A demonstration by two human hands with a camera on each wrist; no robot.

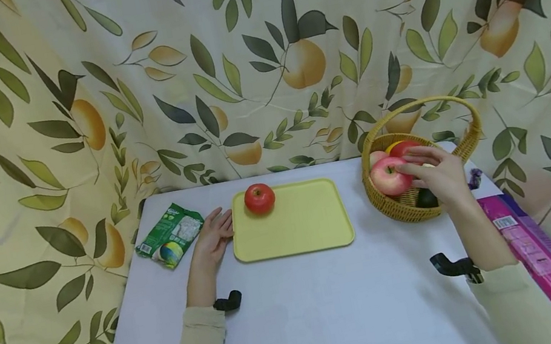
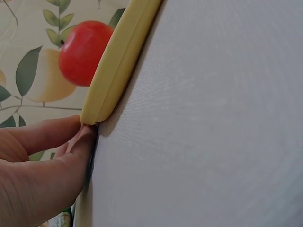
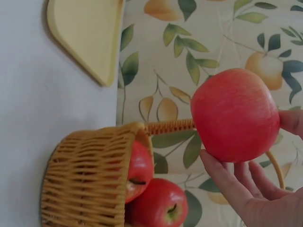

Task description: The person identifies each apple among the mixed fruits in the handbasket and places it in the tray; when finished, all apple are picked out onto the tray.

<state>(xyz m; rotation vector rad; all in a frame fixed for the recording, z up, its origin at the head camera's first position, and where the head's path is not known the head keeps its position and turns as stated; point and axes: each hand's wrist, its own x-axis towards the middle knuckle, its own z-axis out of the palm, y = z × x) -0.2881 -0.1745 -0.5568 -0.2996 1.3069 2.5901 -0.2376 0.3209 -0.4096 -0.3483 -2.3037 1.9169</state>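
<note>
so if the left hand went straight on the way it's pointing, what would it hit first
Most likely the yellow tray, at its left edge; the fingertips seem to touch it now.

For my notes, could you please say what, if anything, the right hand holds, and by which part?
A pinkish apple, held by its sides.

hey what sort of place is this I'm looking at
Probably a small staged tabletop set, though the room beyond is hidden: fruit-print cloth hangs close around a white table, where a yellow tray and a wicker basket are set out.
</note>
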